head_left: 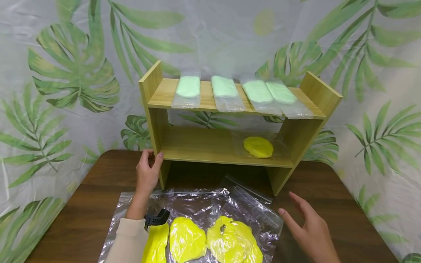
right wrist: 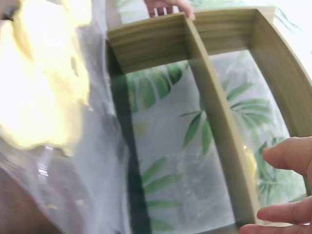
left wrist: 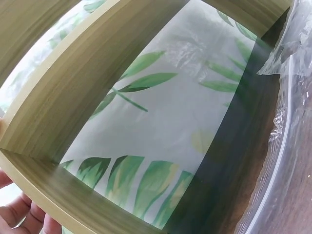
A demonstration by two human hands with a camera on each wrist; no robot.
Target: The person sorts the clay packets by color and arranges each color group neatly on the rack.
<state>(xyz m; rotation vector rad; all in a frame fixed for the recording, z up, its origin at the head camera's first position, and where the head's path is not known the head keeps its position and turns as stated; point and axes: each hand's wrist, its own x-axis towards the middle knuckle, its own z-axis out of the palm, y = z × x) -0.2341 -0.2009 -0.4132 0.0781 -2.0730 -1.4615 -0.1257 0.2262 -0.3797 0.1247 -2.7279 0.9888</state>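
Observation:
A two-tier wooden shelf (head_left: 194,144) stands on the table. My left hand (head_left: 148,173) grips its left side panel at the lower board, the thumb on the front edge. In the left wrist view, fingers (left wrist: 36,217) show behind that panel. My right hand (head_left: 310,226) is apart from the shelf, in front of its right leg, thumb and fingers spread with nothing between them. On the lower board lies a yellow flattened lump (head_left: 258,147) in a clear bag. Several clear bags of pale green slabs (head_left: 188,87) lie along the top board.
In front of the shelf a large clear zip bag (head_left: 194,197) holds several yellow lumps (head_left: 186,239) and reaches the shelf's front. Brown table surface (head_left: 82,204) shows on both sides. A leaf-patterned cloth (head_left: 223,36) hangs close behind the shelf.

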